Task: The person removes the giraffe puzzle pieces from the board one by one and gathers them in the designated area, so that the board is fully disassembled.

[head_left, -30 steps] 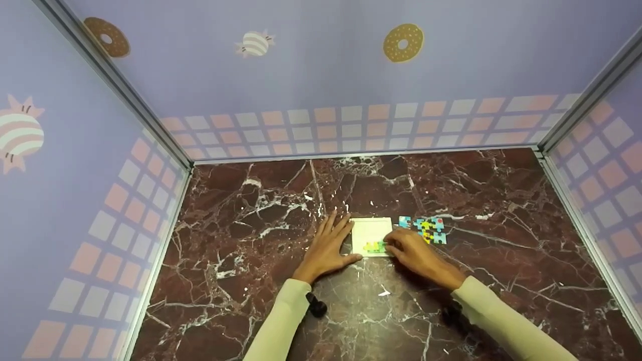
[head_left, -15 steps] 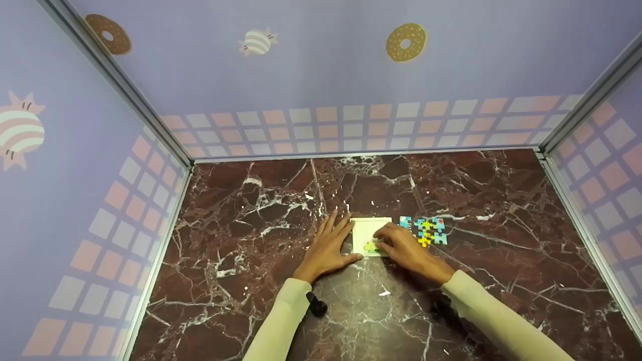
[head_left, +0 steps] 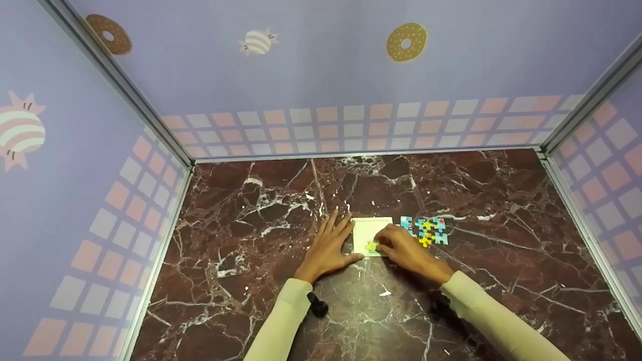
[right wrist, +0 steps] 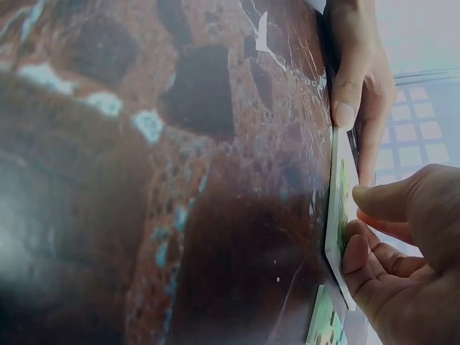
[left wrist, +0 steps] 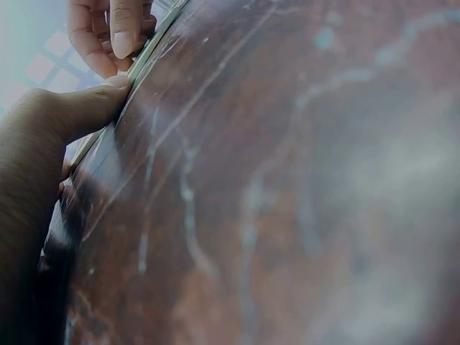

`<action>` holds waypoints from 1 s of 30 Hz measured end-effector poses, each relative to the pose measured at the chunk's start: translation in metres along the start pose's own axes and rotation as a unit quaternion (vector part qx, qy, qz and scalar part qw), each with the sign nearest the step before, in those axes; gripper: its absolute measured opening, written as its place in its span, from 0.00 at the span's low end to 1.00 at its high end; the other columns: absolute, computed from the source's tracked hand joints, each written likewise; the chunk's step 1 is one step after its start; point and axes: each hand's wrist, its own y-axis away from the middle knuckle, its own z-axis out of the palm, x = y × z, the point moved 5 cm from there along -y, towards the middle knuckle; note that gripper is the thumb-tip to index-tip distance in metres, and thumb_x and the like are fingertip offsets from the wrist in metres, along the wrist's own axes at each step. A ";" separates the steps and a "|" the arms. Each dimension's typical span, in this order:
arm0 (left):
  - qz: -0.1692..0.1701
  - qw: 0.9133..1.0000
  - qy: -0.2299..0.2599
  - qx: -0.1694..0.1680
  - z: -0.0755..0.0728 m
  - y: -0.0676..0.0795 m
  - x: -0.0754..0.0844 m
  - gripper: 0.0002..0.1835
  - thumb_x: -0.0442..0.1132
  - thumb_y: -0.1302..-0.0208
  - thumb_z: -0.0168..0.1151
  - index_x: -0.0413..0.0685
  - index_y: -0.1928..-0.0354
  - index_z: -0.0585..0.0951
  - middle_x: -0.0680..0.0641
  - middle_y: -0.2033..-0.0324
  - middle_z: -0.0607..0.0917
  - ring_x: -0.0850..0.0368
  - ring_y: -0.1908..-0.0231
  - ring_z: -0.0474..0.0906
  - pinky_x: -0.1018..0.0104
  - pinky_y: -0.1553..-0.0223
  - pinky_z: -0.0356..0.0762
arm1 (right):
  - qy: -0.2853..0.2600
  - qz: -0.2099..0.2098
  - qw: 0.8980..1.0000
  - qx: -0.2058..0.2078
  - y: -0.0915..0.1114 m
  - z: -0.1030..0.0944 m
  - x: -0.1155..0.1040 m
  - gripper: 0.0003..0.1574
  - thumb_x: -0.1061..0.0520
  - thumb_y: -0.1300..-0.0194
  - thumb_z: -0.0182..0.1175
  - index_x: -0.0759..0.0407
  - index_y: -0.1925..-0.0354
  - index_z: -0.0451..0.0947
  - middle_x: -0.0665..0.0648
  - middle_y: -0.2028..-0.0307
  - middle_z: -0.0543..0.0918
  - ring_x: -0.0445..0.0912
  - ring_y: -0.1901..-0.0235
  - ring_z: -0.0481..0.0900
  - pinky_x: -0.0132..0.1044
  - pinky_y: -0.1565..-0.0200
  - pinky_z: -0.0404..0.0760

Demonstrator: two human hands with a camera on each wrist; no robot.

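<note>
A pale square puzzle tray (head_left: 365, 229) lies on the marble-patterned table. My left hand (head_left: 328, 245) is spread flat at its left side, the thumb (left wrist: 108, 97) pressing on the front corner. Over the tray's lower right part, my right hand (head_left: 404, 250) has curled fingers and thumb at a jigsaw piece, mostly hidden beneath them. A yellow-green jigsaw piece (head_left: 370, 246) shows in the tray just left of the fingertips. From the right wrist, the thumb (right wrist: 388, 200) and bent fingers (right wrist: 357, 253) meet the tray's green-printed surface.
Right of the tray lie several loose jigsaw pieces (head_left: 440, 238), blue and yellow, with a blue-and-white piece (head_left: 406, 221) nearest it. Patterned wall panels (head_left: 321, 75) enclose the table at the back and sides.
My right hand has moved left from the tray's right edge further over the tray, then stayed nearly still for the last half second. The left hand keeps its place.
</note>
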 end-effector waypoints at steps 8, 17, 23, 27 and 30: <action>0.005 1.000 -0.019 0.000 0.000 -0.001 0.000 0.56 0.78 0.30 0.59 0.49 0.13 0.63 0.50 0.11 0.54 0.40 0.12 0.38 0.41 0.13 0.38 | 0.046 -0.037 0.998 -0.008 0.004 0.002 -0.007 0.11 0.68 0.36 0.78 0.70 0.56 0.88 0.62 0.59 0.82 0.54 0.61 0.82 0.48 0.56 0.86; 0.000 1.000 -0.012 0.001 0.001 -0.001 -0.001 0.56 0.77 0.30 0.60 0.49 0.13 0.63 0.50 0.11 0.55 0.40 0.12 0.39 0.41 0.13 0.39 | 0.026 -0.073 0.997 0.024 0.008 0.018 0.022 0.15 0.66 0.39 0.79 0.63 0.56 0.85 0.57 0.58 0.79 0.49 0.60 0.78 0.46 0.59 0.83; -0.002 1.000 -0.010 -0.003 0.001 -0.002 -0.001 0.56 0.77 0.31 0.60 0.50 0.12 0.62 0.51 0.11 0.54 0.40 0.12 0.38 0.42 0.12 0.38 | 0.032 -0.068 0.997 0.034 0.009 0.028 0.041 0.18 0.65 0.39 0.80 0.57 0.54 0.83 0.54 0.57 0.79 0.46 0.60 0.78 0.44 0.59 0.84; -0.002 1.000 -0.012 -0.002 0.001 -0.002 -0.001 0.56 0.77 0.31 0.61 0.49 0.13 0.62 0.50 0.11 0.54 0.40 0.12 0.38 0.42 0.12 0.38 | 0.023 -0.054 0.998 0.033 0.010 0.026 0.038 0.18 0.65 0.38 0.79 0.56 0.54 0.82 0.52 0.57 0.79 0.44 0.60 0.80 0.41 0.59 0.85; -0.002 1.000 -0.013 0.000 0.002 -0.002 -0.001 0.56 0.77 0.31 0.61 0.49 0.13 0.63 0.50 0.11 0.54 0.39 0.12 0.38 0.42 0.12 0.38 | 0.002 -0.042 0.999 0.035 0.009 0.018 0.024 0.15 0.69 0.37 0.76 0.59 0.55 0.83 0.54 0.58 0.81 0.47 0.61 0.84 0.44 0.59 0.88</action>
